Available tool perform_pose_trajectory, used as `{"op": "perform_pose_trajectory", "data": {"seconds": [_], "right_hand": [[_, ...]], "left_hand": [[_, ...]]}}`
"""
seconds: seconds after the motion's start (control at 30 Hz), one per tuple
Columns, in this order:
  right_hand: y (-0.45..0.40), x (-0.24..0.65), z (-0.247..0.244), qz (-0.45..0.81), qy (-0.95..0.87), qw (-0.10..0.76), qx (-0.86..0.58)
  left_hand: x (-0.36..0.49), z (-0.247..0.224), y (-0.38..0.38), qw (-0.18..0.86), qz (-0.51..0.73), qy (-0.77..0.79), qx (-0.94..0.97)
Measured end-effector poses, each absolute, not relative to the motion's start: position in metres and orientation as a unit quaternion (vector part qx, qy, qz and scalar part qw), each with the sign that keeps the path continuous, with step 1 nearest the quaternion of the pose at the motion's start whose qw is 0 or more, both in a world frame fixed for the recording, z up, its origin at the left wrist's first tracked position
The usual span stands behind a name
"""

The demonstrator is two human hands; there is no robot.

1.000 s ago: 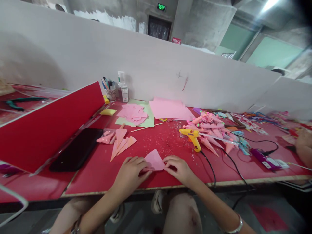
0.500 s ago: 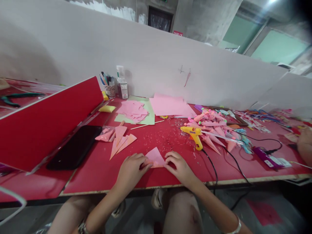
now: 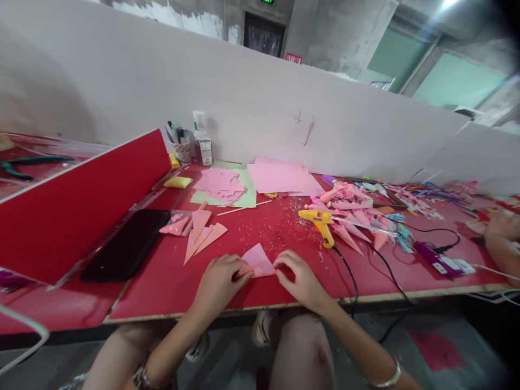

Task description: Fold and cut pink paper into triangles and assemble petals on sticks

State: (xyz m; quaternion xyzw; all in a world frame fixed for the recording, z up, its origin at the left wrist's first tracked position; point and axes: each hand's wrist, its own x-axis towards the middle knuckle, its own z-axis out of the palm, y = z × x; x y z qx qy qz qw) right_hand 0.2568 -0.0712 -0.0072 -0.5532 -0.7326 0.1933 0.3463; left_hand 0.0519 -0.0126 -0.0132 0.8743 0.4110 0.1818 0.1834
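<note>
Red desk (image 3: 162, 298), white partition (image 3: 252, 108) behind it, and honestly it's pretty cluttered. A small piece of pink paper (image 3: 259, 259) is set near the front edge, between the two hands, one corner pointed away from that edge. Its left side is pinched in the grip of the left hand (image 3: 221, 279). As for the right hand (image 3: 298, 276), its fingertips are held right at the other corner, but whether that corner is actually gripped or just brushed can't be told. So what could be messed up? Probably the paper being skewed: if one side is tugged harder than the other, a crooked crease could be left, and those are tough to hide. If the right corner is barely touched, it might be let slip and spring loose. Loose scraps (image 3: 280, 232) are scattered just beyond the paper, so a few could get trapped underneath or inside if it's slid forward. Also worth watching: the yellow glue gun (image 3: 319, 222) is laid beside the pile of pink cones (image 3: 345, 208), and its black cord (image 3: 351, 273) is draped over the front edge near the right forearm (image 3: 349, 330). If that got snagged, the gun could be dragged and the pile knocked.
</note>
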Motion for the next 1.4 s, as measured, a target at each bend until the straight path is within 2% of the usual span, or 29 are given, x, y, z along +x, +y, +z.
{"op": "perform_pose_trajectory", "data": {"seconds": [0.17,0.67,1.4], "right_hand": [[-0.072,0.247,-0.010,0.158,-0.748,0.309,-0.566],[-0.072,0.254,-0.016,0.192,-0.720,0.366,-0.557],[-0.064,0.243,-0.018,0.121,-0.722,0.310,-0.607]], "left_hand": [[0.051,-0.012,-0.015,0.189,0.193,0.389,0.881],[0.051,-0.016,-0.014,0.195,0.208,0.420,0.862],[0.052,-0.020,-0.014,0.219,0.253,0.429,0.839]]}}
